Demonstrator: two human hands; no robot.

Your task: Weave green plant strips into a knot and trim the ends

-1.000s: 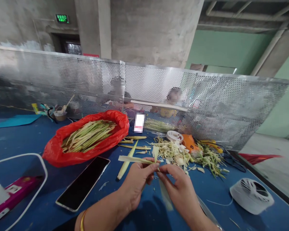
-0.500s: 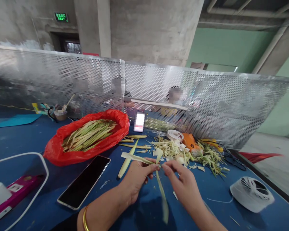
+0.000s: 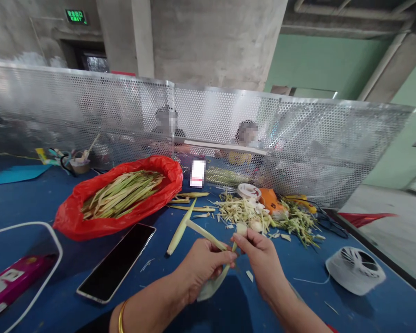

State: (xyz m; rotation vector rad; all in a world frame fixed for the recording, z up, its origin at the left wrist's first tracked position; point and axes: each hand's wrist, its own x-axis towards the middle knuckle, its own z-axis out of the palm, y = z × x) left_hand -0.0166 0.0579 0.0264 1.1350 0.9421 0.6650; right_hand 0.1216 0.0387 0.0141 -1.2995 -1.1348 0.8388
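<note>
My left hand (image 3: 208,261) is closed on a pale green leaf strip (image 3: 203,232), whose flat end sticks out toward the upper left. My right hand (image 3: 260,256) pinches another part of the leaf strips just beside it, where they cross. A short pale end stands up above the right fingertips, and a broad blade hangs below the left hand. Whether the strips are knotted or only crossed is hidden by the fingers. A thicker, pointed leaf sheath (image 3: 180,233) lies on the blue table (image 3: 270,310) beyond my left hand.
A red plastic bag (image 3: 72,224) holds many long leaves. A dark phone (image 3: 118,263) lies before it. Leaf scraps (image 3: 242,208) are heaped near a tape roll (image 3: 248,190). A white thread spool (image 3: 355,270) stands right. Behind a perforated metal screen (image 3: 125,106) sit people.
My right hand has shifted up slightly against the left. The hanging blade has swung from below the hands to the lower left. The whole view has shifted a little.
</note>
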